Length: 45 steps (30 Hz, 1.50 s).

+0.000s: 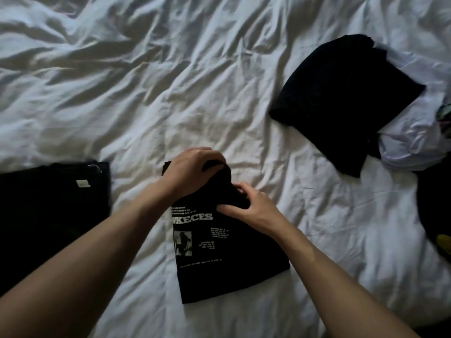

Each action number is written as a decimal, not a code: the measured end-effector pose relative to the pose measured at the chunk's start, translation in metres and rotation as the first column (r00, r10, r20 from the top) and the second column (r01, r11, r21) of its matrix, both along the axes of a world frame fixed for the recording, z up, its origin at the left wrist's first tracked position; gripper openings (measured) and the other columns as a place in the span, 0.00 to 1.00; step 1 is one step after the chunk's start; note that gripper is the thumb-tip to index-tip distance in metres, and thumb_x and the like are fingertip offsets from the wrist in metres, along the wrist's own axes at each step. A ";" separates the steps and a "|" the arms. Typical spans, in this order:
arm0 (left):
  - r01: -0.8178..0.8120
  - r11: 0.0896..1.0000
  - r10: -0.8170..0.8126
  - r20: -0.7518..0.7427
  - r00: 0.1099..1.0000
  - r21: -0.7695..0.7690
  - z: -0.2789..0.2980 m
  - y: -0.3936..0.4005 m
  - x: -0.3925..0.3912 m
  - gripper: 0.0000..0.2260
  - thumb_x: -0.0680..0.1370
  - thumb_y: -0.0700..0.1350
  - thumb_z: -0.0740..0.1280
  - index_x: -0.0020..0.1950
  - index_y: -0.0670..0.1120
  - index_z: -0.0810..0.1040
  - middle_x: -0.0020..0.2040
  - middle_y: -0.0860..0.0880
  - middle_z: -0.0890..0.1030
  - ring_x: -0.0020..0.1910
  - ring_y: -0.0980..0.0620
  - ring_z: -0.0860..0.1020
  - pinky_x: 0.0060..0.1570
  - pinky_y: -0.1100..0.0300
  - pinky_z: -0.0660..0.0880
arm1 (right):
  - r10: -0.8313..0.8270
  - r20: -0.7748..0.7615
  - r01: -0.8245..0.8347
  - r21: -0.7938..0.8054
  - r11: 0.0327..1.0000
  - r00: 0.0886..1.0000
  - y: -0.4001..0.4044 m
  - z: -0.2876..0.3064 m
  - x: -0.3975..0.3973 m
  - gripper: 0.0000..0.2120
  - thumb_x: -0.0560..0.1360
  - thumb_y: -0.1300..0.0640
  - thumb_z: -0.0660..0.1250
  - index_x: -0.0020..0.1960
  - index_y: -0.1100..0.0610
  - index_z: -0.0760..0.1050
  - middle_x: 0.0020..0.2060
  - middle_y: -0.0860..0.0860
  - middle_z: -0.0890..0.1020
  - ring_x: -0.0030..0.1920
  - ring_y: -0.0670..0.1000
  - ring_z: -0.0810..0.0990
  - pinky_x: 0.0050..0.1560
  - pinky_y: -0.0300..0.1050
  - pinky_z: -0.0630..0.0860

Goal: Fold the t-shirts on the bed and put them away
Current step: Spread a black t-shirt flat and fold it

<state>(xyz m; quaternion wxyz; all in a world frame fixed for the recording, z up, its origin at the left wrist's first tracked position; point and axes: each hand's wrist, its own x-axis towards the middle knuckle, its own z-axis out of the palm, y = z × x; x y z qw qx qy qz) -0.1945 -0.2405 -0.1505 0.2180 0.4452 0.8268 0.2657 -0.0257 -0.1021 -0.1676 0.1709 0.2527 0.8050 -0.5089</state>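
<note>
Both hands pinch the printed shirt's (231, 259) far end: left hand (192, 169) at its top, right hand (249, 211) just nearer, near the bed's (170, 93) front edge.

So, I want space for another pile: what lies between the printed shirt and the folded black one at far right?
Only bare, rumpled white sheet between printed shirt and folded black one, head view.

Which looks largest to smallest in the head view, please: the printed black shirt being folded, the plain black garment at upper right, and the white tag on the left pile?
1-2. Plain black garment and printed black shirt: similar, partly hidden; unranked.
3. White tag: clearly smallest.
</note>
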 end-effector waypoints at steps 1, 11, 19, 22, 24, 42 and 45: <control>-0.028 0.999 0.027 -0.023 0.999 -0.027 -0.003 0.007 0.003 0.17 0.76 0.58 0.63 0.60 0.53 0.80 0.51 0.51 0.82 0.51 0.47 0.80 0.50 0.51 0.76 | 0.013 -0.007 -0.012 0.128 0.992 1.000 0.000 -0.005 -0.001 0.20 0.69 0.35 0.69 0.51 0.49 0.76 0.44 0.45 0.82 0.48 0.49 0.81 0.46 0.45 0.76; -0.707 0.641 0.710 0.583 0.395 -0.301 -0.030 -0.055 -0.006 0.28 0.72 0.61 0.73 0.62 0.43 0.77 0.55 0.46 0.81 0.52 0.49 0.80 0.42 0.58 0.78 | -0.117 0.095 0.130 -0.148 0.980 0.989 0.001 0.002 -0.065 0.39 0.68 0.43 0.77 0.72 0.52 0.65 0.55 0.46 0.78 0.56 0.47 0.78 0.53 0.39 0.74; -0.740 0.666 0.513 0.660 0.549 0.098 0.008 -0.064 0.015 0.03 0.81 0.41 0.66 0.49 0.46 0.79 0.30 0.58 0.77 0.29 0.62 0.72 0.30 0.68 0.69 | -0.086 -0.207 0.038 -0.228 0.973 0.975 -0.003 0.040 -0.067 0.07 0.78 0.61 0.67 0.56 0.60 0.76 0.46 0.61 0.82 0.44 0.49 0.80 0.47 0.49 0.76; -0.717 0.660 0.469 0.622 0.626 0.224 0.034 -0.056 0.023 0.03 0.81 0.41 0.66 0.48 0.47 0.78 0.34 0.57 0.79 0.32 0.62 0.75 0.33 0.69 0.71 | -0.210 -0.218 0.114 -0.384 0.916 0.953 -0.005 0.062 -0.058 0.08 0.78 0.61 0.66 0.56 0.58 0.73 0.46 0.63 0.80 0.41 0.54 0.78 0.41 0.51 0.74; -0.723 0.642 0.509 0.562 0.652 0.257 0.042 -0.050 0.024 0.03 0.80 0.42 0.67 0.47 0.49 0.78 0.39 0.55 0.81 0.37 0.61 0.78 0.39 0.65 0.73 | -0.223 -0.213 0.113 -0.430 0.896 0.951 -0.007 0.069 -0.061 0.12 0.77 0.63 0.68 0.59 0.57 0.72 0.47 0.56 0.81 0.43 0.53 0.80 0.43 0.49 0.77; -0.569 0.816 0.553 0.432 0.713 -0.104 0.006 -0.067 0.030 0.41 0.66 0.52 0.72 0.77 0.54 0.61 0.61 0.49 0.77 0.55 0.49 0.81 0.54 0.50 0.79 | -0.156 -0.284 0.144 -0.064 0.988 0.946 -0.016 0.060 -0.071 0.09 0.77 0.57 0.70 0.56 0.55 0.76 0.47 0.50 0.82 0.49 0.50 0.81 0.53 0.48 0.79; -0.604 0.791 0.602 0.311 0.736 -0.102 -0.003 -0.060 0.029 0.25 0.72 0.42 0.71 0.69 0.48 0.70 0.54 0.51 0.78 0.53 0.49 0.78 0.49 0.57 0.74 | -0.190 -0.144 0.178 -0.089 0.980 0.971 0.001 0.048 -0.068 0.27 0.73 0.48 0.74 0.68 0.51 0.69 0.52 0.49 0.78 0.52 0.47 0.80 0.55 0.45 0.78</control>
